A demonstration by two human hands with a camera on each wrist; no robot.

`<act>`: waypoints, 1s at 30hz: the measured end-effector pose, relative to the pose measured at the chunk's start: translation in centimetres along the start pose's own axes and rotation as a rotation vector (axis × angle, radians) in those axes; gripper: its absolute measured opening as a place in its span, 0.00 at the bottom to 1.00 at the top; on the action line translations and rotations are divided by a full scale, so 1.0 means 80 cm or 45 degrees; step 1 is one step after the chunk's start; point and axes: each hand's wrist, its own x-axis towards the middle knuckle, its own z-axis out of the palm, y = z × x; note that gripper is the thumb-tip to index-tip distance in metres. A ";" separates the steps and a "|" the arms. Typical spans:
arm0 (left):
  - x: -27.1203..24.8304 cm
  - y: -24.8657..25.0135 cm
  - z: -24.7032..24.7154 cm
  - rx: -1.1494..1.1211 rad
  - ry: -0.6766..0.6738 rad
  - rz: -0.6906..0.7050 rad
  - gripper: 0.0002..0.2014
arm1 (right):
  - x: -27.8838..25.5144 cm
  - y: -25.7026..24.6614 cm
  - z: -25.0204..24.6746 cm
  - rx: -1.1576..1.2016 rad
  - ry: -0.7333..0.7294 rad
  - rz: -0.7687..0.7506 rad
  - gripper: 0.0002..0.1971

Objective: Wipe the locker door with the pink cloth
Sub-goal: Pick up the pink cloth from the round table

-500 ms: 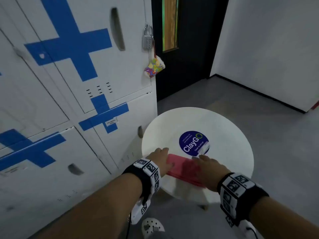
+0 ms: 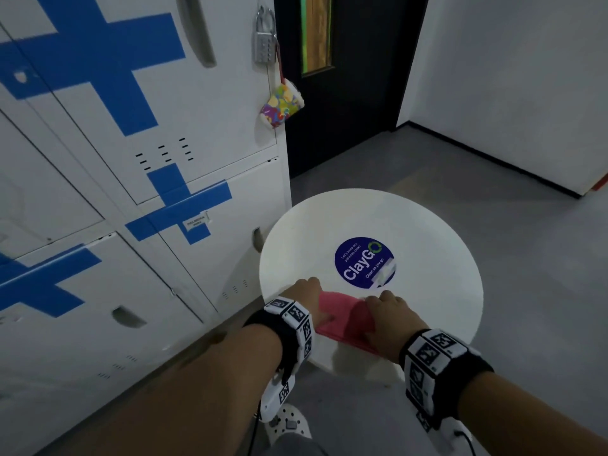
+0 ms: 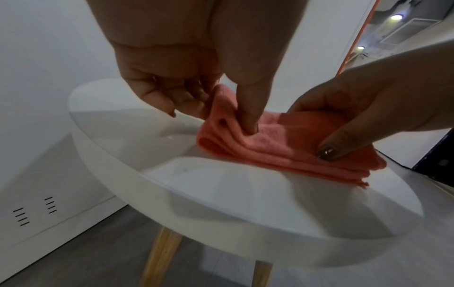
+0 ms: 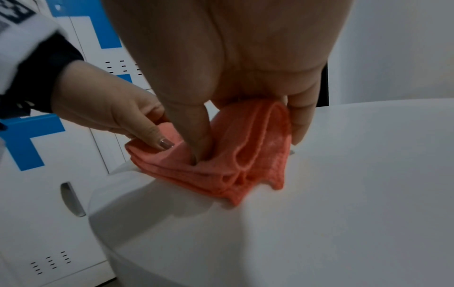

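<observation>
1. Both hands reach down over the near edge of the round white table [image 2: 427, 225], forearms stretched forward, each wrist wrapped in a black band carrying black-and-white marker tiles.
2. Left hand [image 2: 304, 292]: knuckles up, thumb pointing down onto the folded pink cloth [image 2: 342, 319] and the fingers [image 3: 172, 101] curled under its left end, so that end is pinched between thumb and fingers.
3. Right hand [image 2: 390, 319]: palm down over the cloth's right end, thumb pressing into the top layers and fingers bent behind a raised fold; the hand grips the cloth, bunching that side into a loop.
4. Seen from the right wrist, the cloth [image 4: 221, 155] lies in several stacked layers, its lower corner resting on the tabletop near the near edge while the gripped part is lifted off the surface.
5. Beyond the hands, near the table's centre, sits a round dark-blue sticker [image 2: 363, 263] with white lettering, apart from the cloth.
6. Pale wooden legs [image 3: 159, 256] show under the table in the left wrist view.
7. Left of the table stand white metal lockers with blue tape crosses; the nearest locker door [image 2: 214, 245] is just beside the table's left edge.
8. A silver padlock [image 2: 265, 44] hangs on the upper locker, with a small multicoloured pouch [image 2: 279, 106] dangling below it.
</observation>
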 end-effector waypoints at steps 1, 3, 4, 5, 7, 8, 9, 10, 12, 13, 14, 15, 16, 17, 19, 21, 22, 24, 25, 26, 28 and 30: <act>-0.003 0.001 -0.004 0.005 0.015 0.006 0.24 | 0.000 -0.001 -0.003 0.041 -0.024 -0.001 0.25; -0.010 0.002 -0.011 -0.025 0.046 0.009 0.17 | -0.003 -0.005 -0.010 0.112 -0.055 -0.010 0.20; -0.014 0.001 -0.015 -0.070 0.052 0.009 0.15 | -0.005 -0.008 -0.014 0.137 -0.048 -0.020 0.18; -0.020 0.000 -0.019 -0.130 0.050 0.007 0.14 | -0.007 -0.012 -0.018 0.157 -0.034 -0.035 0.17; -0.031 -0.008 -0.029 -0.272 0.052 -0.005 0.14 | -0.009 -0.022 -0.027 0.194 0.008 -0.082 0.15; -0.038 -0.013 -0.035 -0.334 0.072 -0.009 0.14 | -0.010 -0.030 -0.032 0.211 0.022 -0.113 0.12; -0.046 -0.021 -0.043 -0.385 0.107 -0.009 0.14 | -0.011 -0.041 -0.037 0.221 0.031 -0.153 0.10; -0.055 -0.029 -0.050 -0.424 0.142 -0.009 0.15 | -0.012 -0.053 -0.043 0.233 0.027 -0.187 0.09; -0.079 -0.049 -0.068 -0.497 0.218 -0.018 0.17 | -0.015 -0.084 -0.054 0.246 0.015 -0.264 0.09; -0.091 -0.059 -0.076 -0.545 0.250 -0.017 0.19 | -0.018 -0.100 -0.060 0.242 0.018 -0.298 0.09; -0.103 -0.071 -0.085 -0.586 0.288 -0.015 0.22 | -0.021 -0.116 -0.065 0.243 0.021 -0.326 0.10; -0.116 -0.085 -0.095 -0.618 0.333 -0.014 0.24 | -0.026 -0.134 -0.071 0.252 0.029 -0.375 0.10; -0.130 -0.099 -0.106 -0.642 0.377 -0.013 0.24 | -0.029 -0.153 -0.076 0.249 0.038 -0.430 0.11; -0.145 -0.113 -0.118 -0.659 0.416 -0.012 0.23 | -0.032 -0.171 -0.080 0.242 0.053 -0.487 0.11; -0.172 -0.138 -0.140 -0.663 0.510 -0.028 0.19 | -0.039 -0.208 -0.087 0.208 0.062 -0.602 0.11; -0.203 -0.159 -0.160 -0.679 0.605 -0.062 0.15 | -0.049 -0.246 -0.093 0.178 0.042 -0.707 0.16; -0.217 -0.169 -0.169 -0.694 0.653 -0.077 0.14 | -0.056 -0.264 -0.098 0.198 0.025 -0.738 0.17; -0.246 -0.185 -0.184 -0.726 0.729 -0.090 0.11 | -0.065 -0.294 -0.101 0.271 0.014 -0.767 0.18; -0.260 -0.193 -0.191 -0.742 0.770 -0.098 0.10 | -0.070 -0.309 -0.103 0.288 0.020 -0.785 0.17; -0.272 -0.201 -0.198 -0.759 0.812 -0.107 0.10 | -0.074 -0.323 -0.104 0.294 0.024 -0.811 0.16; -0.299 -0.217 -0.211 -0.792 0.877 -0.117 0.09 | -0.087 -0.352 -0.107 0.362 0.010 -0.895 0.16; -0.322 -0.224 -0.224 -0.826 0.911 -0.101 0.08 | -0.099 -0.375 -0.113 0.476 -0.009 -1.005 0.18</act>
